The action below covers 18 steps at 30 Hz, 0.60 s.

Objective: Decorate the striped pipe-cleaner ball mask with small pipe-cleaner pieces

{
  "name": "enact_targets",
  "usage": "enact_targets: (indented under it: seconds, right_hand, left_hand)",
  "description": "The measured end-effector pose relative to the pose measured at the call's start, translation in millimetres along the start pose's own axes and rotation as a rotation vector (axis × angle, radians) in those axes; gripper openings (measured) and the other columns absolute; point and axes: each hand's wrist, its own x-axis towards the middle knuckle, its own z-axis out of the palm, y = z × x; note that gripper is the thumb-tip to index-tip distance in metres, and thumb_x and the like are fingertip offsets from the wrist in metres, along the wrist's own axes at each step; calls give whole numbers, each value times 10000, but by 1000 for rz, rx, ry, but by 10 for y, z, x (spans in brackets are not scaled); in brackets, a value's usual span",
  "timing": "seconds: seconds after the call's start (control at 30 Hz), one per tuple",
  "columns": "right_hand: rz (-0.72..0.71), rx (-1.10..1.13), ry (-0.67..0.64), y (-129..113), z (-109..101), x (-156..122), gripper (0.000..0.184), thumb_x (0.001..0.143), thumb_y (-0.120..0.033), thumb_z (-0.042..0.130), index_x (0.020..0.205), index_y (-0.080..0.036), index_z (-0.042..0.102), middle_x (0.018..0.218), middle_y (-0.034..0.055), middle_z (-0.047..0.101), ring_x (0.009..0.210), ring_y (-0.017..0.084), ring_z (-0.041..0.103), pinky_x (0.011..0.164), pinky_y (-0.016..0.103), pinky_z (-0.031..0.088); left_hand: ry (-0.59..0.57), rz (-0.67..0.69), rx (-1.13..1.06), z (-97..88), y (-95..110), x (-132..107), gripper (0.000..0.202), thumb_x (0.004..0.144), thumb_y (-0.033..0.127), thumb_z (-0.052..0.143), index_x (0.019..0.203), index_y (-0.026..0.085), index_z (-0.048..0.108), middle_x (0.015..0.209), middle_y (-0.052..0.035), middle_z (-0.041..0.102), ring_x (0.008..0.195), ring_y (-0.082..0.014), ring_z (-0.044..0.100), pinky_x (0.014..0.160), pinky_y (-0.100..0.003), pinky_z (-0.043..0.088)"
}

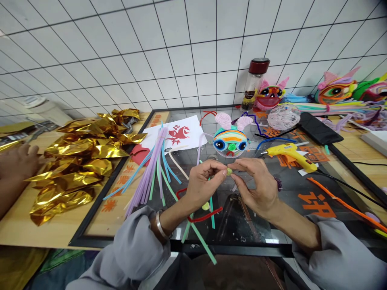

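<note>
L fingers (212,164), R fingers (243,164) pinched on 1 yel. pc (229,171) | 1 glue gun (281,150)

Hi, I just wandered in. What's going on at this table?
Someone is doing handicraft at the table. Their left hand and right hand meet, pinching a small yellowish piece between them. Just beyond is a colorful animal head with big eyes and pink ears. Purple pipe cleaners lie to the left, and a yellow glue gun to the right. At the far left, another person's hand is near crinkled gold foil.
</note>
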Motion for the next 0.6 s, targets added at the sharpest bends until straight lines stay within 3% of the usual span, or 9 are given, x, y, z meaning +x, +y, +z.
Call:
enact_targets:
  seconds: [0.23, 0.6]
  right_hand:
    - [132, 45, 15, -56, -2, -29, 436, 843, -112, 601, 1235, -238, 459, 890, 40, 724, 842, 195, 702, 819, 366, 536]
    - [202, 110, 43, -91, -1, -72, 472, 823, -91, 622, 1236, -252, 463, 904, 21, 712, 803, 175, 710, 823, 354, 554]
  left_hand:
    - [54, 43, 99, 30, -8, -34, 117, 778, 264, 676, 811, 163, 627, 733, -21, 647, 644, -106, 593, 637, -222, 499]
    - [42, 382, 352, 4, -48, -60, 12, 827, 184, 610, 819, 183, 601, 749, -18, 662, 685, -114, 618, 661, -225, 506]
